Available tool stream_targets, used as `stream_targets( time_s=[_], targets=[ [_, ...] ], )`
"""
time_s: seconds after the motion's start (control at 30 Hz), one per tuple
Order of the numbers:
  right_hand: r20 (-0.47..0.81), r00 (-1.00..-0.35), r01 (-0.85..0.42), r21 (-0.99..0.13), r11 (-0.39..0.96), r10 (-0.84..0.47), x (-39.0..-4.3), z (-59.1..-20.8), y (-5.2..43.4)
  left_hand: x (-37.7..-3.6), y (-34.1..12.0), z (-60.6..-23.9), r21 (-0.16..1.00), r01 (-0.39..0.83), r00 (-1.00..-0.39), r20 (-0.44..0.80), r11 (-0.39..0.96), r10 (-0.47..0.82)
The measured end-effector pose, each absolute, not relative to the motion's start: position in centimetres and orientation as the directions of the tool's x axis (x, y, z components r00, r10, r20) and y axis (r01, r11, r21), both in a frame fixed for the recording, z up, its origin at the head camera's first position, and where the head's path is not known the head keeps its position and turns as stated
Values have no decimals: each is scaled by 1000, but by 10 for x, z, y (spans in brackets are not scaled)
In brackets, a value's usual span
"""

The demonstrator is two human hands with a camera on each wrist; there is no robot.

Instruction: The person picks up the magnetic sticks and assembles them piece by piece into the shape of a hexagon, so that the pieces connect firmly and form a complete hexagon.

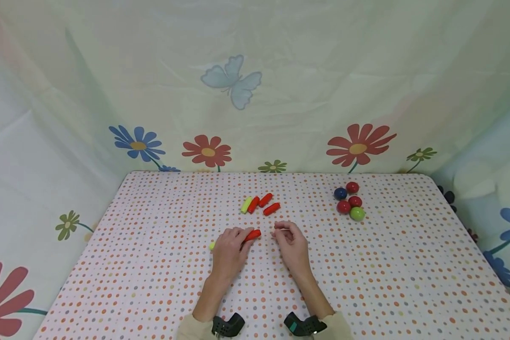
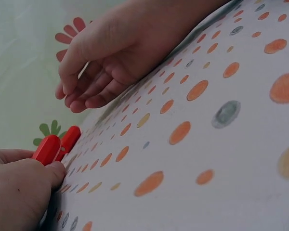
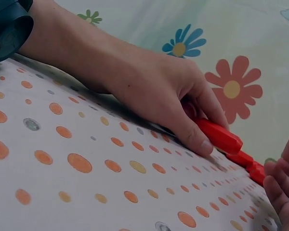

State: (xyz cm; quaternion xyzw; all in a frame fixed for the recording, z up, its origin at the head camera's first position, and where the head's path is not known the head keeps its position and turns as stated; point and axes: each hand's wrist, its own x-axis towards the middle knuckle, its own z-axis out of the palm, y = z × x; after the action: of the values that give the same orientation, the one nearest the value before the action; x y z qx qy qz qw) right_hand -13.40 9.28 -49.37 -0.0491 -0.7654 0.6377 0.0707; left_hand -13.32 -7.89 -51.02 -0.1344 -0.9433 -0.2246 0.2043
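Note:
My left hand (image 1: 229,250) grips a short red stick with a faceted end (image 1: 252,235) between thumb and fingers, low over the tabletop. In the right wrist view, thumb and fingers pinch that red stick (image 3: 220,136) along its sides. A yellow-green piece (image 1: 212,246) pokes out beyond the left hand's outer side, mostly hidden by the hand. My right hand (image 1: 293,245) hovers a little to the right with fingers loosely bent. The left wrist view shows nothing in the right hand (image 2: 111,62).
Farther back lie three red sticks (image 1: 272,209) and a yellow-green stick (image 1: 246,205). Right of them sits a cluster of shiny round pieces: several red (image 1: 344,207), one blue (image 1: 340,193) and one green (image 1: 357,214). A dotted cloth (image 1: 153,283) covers the table; a flowered curtain (image 1: 280,118) hangs behind.

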Motion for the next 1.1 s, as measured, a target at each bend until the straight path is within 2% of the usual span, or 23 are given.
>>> stream_targets(
  time_s=[0.17,0.37,0.57,0.93,1.1],
  targets=[
    [91,-968,-23,-960,280,233,-136,-496,97,-133,-79,-510,374,357,-877,450,856,169],
    [233,-938,-97,-887,452,255,-139,-497,99,-132,-79,-508,387,393,-850,498,834,170],
    [320,-914,-188,-878,441,248,-142,-500,110,-132,-80,-509,401,397,-850,501,825,166],
    [358,-887,-151,-821,550,291,-151,-499,145,-131,-80,-508,397,401,-851,495,826,175],
    [417,-853,-188,-807,559,315,-157,-499,160,-131,-80,-508,412,402,-858,482,818,178]
  ],
)
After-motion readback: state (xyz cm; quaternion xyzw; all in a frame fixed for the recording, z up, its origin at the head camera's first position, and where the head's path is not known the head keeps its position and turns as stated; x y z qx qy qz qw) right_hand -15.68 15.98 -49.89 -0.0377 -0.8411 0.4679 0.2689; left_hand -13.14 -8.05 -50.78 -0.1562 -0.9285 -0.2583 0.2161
